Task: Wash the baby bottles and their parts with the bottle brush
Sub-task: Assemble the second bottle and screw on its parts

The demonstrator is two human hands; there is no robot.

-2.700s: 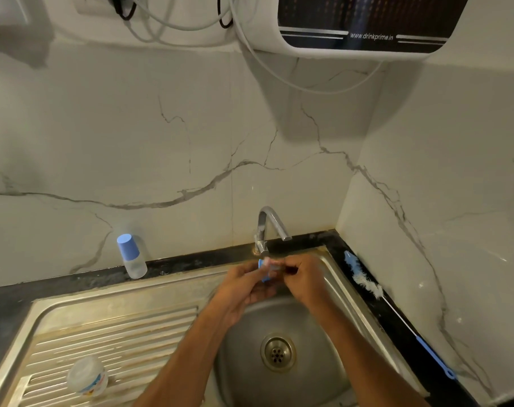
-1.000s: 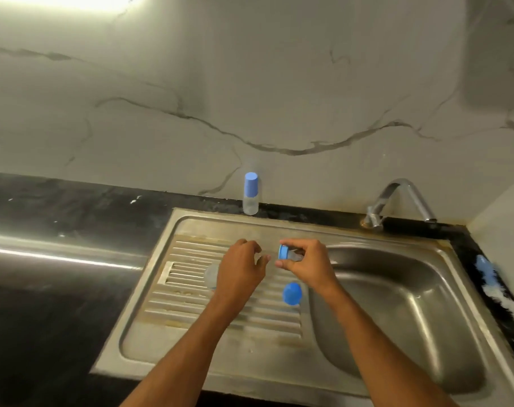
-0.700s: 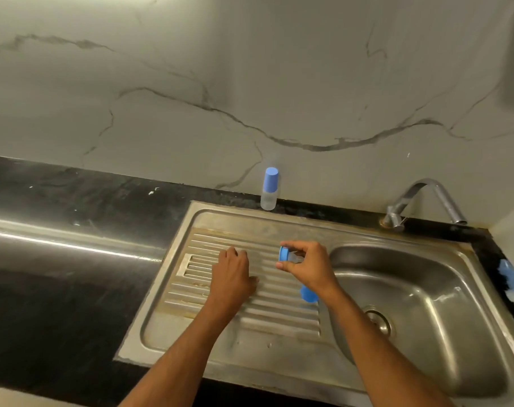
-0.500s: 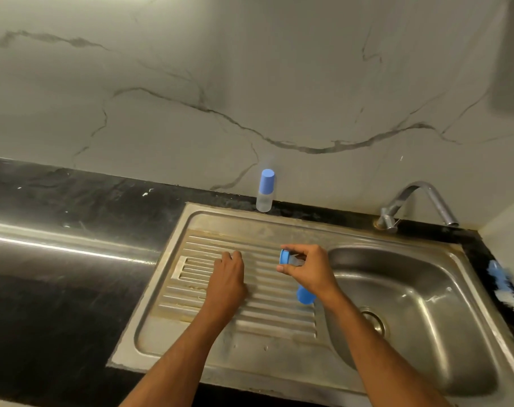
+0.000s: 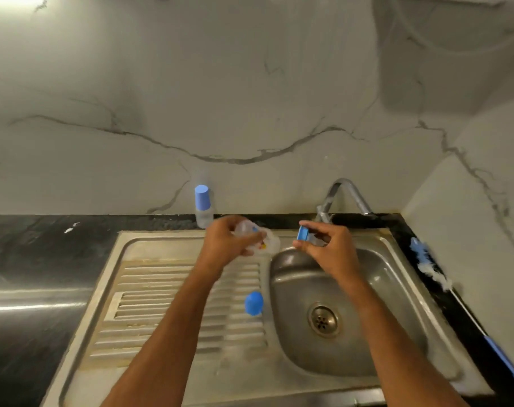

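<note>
Clear plastic bottle sits gripped in the left hand above the steel sink; the right hand pinches a blue collar beside it. A blue cap rests on the drainboard, the brush along the right counter.

Steel drainboard carries blue cap; black counter carries capped bottle, brush.

2 bare forearms, hands without sleeves or jewellery.

Blue cap — grey-veined white wall.
</note>
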